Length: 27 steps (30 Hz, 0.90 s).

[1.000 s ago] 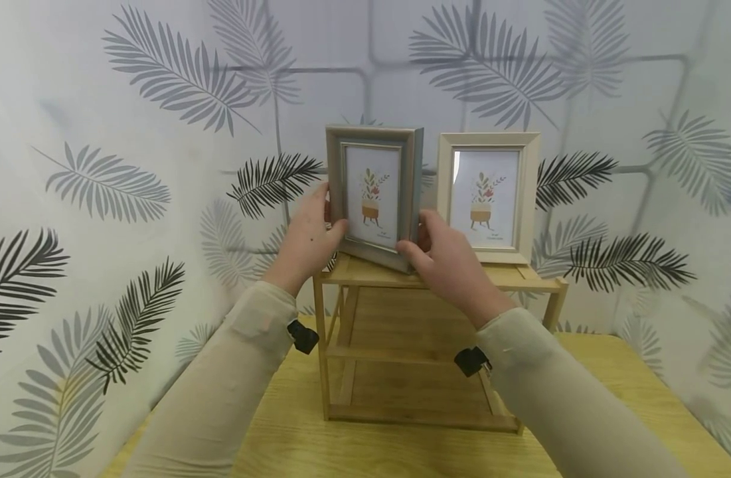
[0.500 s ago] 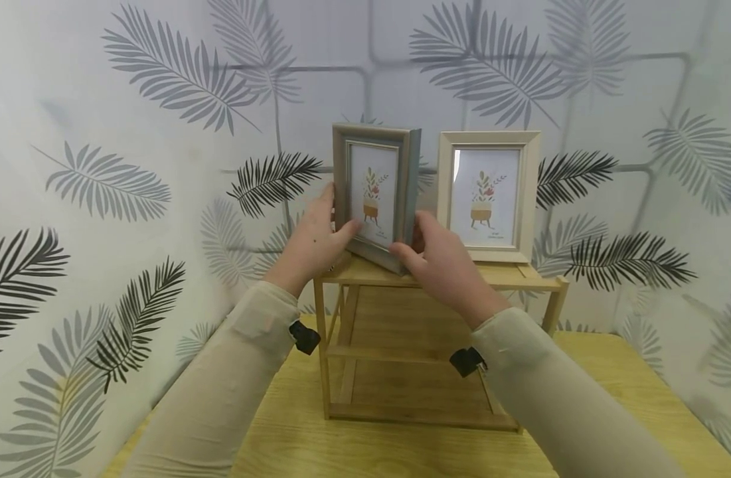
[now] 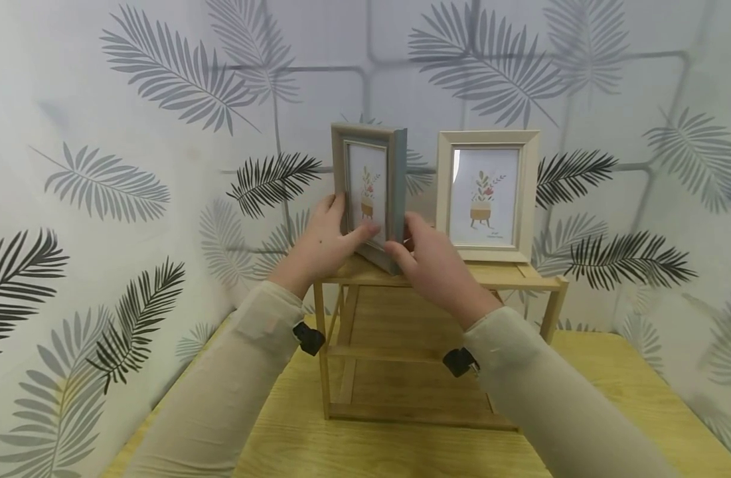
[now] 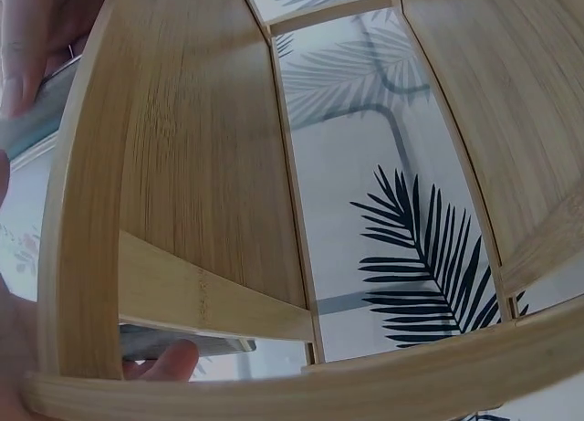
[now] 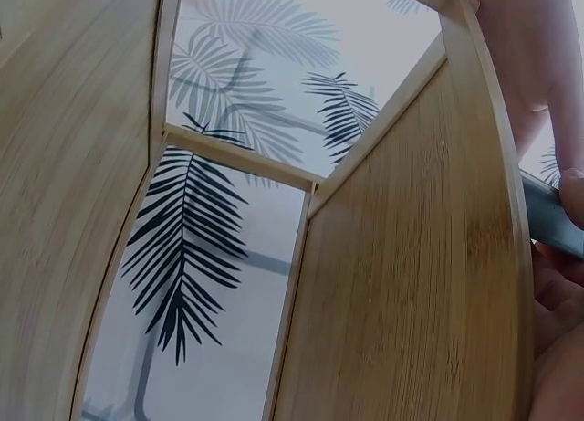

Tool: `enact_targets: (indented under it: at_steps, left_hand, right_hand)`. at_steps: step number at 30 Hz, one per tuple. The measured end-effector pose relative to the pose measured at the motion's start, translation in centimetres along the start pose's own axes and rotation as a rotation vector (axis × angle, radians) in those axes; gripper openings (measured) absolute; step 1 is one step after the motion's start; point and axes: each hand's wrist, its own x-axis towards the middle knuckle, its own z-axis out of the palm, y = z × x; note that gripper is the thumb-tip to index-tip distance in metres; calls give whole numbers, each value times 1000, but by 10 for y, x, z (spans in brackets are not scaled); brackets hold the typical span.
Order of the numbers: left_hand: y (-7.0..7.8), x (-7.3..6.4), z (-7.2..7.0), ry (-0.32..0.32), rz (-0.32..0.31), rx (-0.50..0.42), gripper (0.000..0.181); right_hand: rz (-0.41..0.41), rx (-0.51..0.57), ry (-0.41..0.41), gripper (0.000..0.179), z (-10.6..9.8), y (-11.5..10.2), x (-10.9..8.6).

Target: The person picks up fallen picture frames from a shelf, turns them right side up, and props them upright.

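Note:
A grey-beige picture frame (image 3: pixel 368 182) with a potted-plant print stands upright at the left of a small wooden shelf (image 3: pixel 490 277), its front angled to my right. My left hand (image 3: pixel 320 245) grips its left edge, thumb laid across the lower front and the other fingers partly hidden behind. With my right hand (image 3: pixel 431 262) I pinch the lower right edge, thumb at the front corner. In the right wrist view a bit of the frame's blue-grey side (image 5: pixel 550 215) shows between thumb and fingers. Beside it a cream picture frame (image 3: pixel 487 194) with the same print stands facing me.
The shelf has a middle board (image 3: pixel 413 318) and a lower board (image 3: pixel 421 392), and stands on a yellow wood-grain table (image 3: pixel 365 451). Close behind it is a wall covering (image 3: pixel 317 40) printed with grey and black leaves.
The grey-beige frame has turned so that its front faces further right and more of its side shows. The left hand has moved right with it; the right hand slightly left. The cream frame has stayed put.

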Motion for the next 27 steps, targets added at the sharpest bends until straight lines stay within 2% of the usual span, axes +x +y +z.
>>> enact_targets:
  at_steps: [7, 11, 15, 19, 27]
  left_hand:
    - [2, -3, -2, -56, 45, 34, 126]
    - [3, -4, -2, -75, 55, 27, 128]
    - [3, -5, -1, -85, 66, 44, 122]
    - [5, -8, 0, -91, 73, 63, 110]
    - [9, -15, 5, -47, 88, -16, 95]
  right_hand:
    - [-14, -21, 0, 40, 4, -6, 4]
    - [-40, -25, 0, 31, 6, -8, 6]
    - [-77, -28, -3, 22, 9, -7, 8]
    - [-102, -46, 7, 22, 12, -8, 9]
    - [-128, -66, 19, 28, 15, -10, 10]
